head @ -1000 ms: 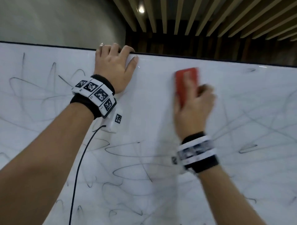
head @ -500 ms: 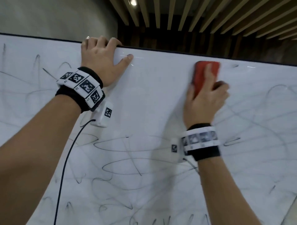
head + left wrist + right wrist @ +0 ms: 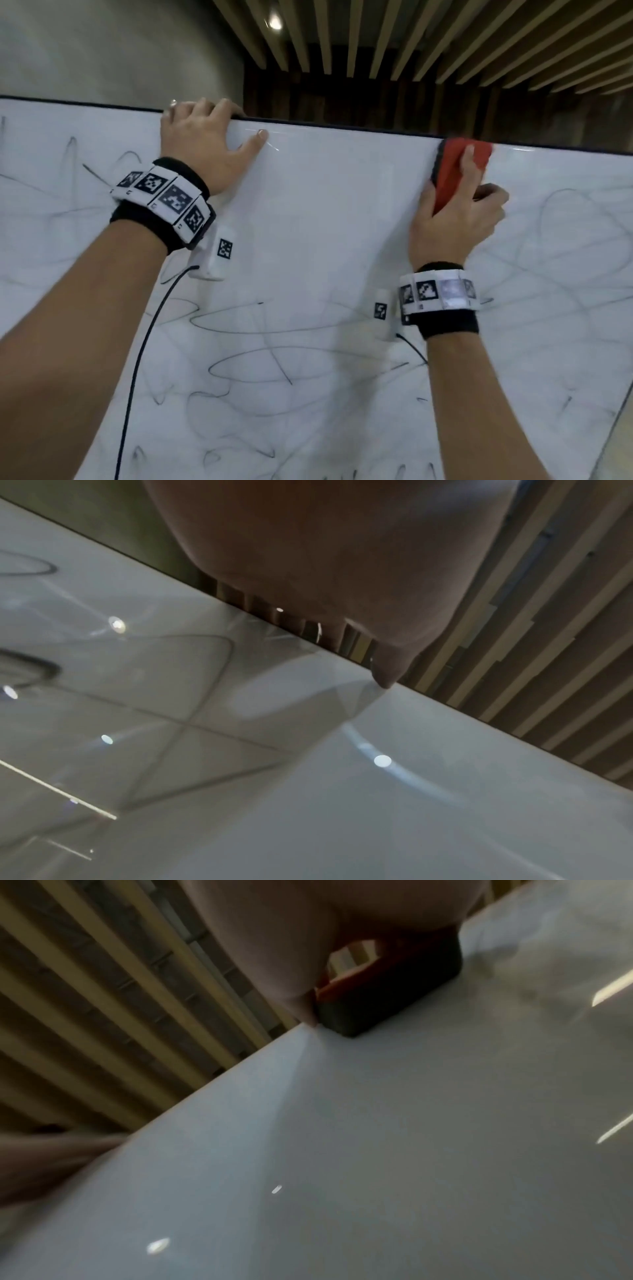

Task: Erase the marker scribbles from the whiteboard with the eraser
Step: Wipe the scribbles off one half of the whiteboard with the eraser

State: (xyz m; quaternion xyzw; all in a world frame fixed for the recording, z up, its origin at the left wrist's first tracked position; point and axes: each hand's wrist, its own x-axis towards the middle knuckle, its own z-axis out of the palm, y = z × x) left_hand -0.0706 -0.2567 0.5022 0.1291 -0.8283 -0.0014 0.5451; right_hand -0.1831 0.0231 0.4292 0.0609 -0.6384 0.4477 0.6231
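A white whiteboard (image 3: pixel 325 212) fills the head view, with dark marker scribbles (image 3: pixel 260 363) across its lower part, left side and right side. A band below its top edge between my hands is wiped clean. My right hand (image 3: pixel 455 219) grips a red eraser (image 3: pixel 452 171) with a dark felt base (image 3: pixel 387 999), pressed flat on the board just under the top edge. My left hand (image 3: pixel 202 150) hooks its fingers over the board's top edge, thumb (image 3: pixel 387 666) lying on the white surface.
The board's dark top rim (image 3: pixel 342 126) runs across the view. Behind it are a grey wall (image 3: pixel 102 48) and a slatted wooden ceiling (image 3: pixel 411 37). A black cable (image 3: pixel 137 359) hangs from the left wrist camera over the board.
My right hand has slid the eraser up and to the right, from the upper middle of the board to its top edge. The left hand keeps its hold on the rim.
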